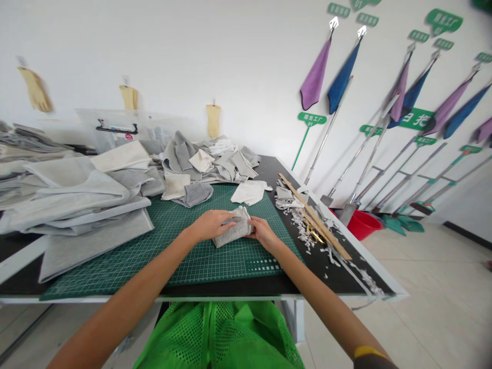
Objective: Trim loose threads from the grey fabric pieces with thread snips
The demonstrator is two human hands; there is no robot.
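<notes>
- Pinching the right edge of a folded gray cloth [232, 236] with my right fingers [255, 222], over the green cutting mat [207, 262] on the desk [230, 288].
- My left fingers [224, 216] touch the cloth's upper left side; I cannot tell how tightly they close.
- Just beyond, a white cloth [249, 192] lies on the mat.
- To my left, stacked gray fabric [77, 177] overlaps the mat.
- To my right, a wooden strip [326, 230] lies beside white scraps [302, 233].

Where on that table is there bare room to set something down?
Bare green mat shows between the large fabric pile and the left hand, and between the forearms. Crowded: the cloth heap along the far side, and wooden strips and scraps along the right.
</notes>
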